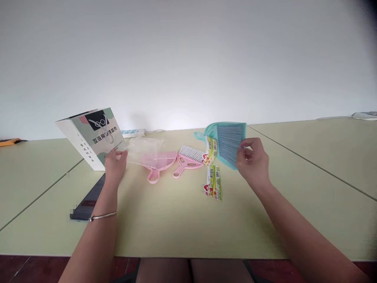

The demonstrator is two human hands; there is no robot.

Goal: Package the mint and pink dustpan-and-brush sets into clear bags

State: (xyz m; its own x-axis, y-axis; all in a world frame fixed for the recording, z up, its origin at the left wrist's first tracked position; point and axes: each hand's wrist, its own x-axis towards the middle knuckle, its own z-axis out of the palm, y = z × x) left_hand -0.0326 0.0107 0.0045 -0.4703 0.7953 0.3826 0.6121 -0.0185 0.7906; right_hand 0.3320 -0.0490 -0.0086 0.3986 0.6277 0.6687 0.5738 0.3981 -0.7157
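My left hand [116,165] pinches the edge of a clear plastic bag [144,151], which hangs partly over a pink dustpan [165,161]. In my right hand [253,159] is the bristle end of a teal dustpan and brush set [225,143], lifted off the table with its handle to the left. A printed label card [211,152] is on the teal set. Beside the pink dustpan lies a pink brush [190,161] with white bristles. A second label card [214,184] rests on the table nearer to me.
A paper shopping bag [94,137] stands tilted at the left, with a dark tablet or phone [90,200] below it. A power strip [133,133] lies by the wall. An orange and black object [10,142] is at the far left. The table [176,224] has seams.
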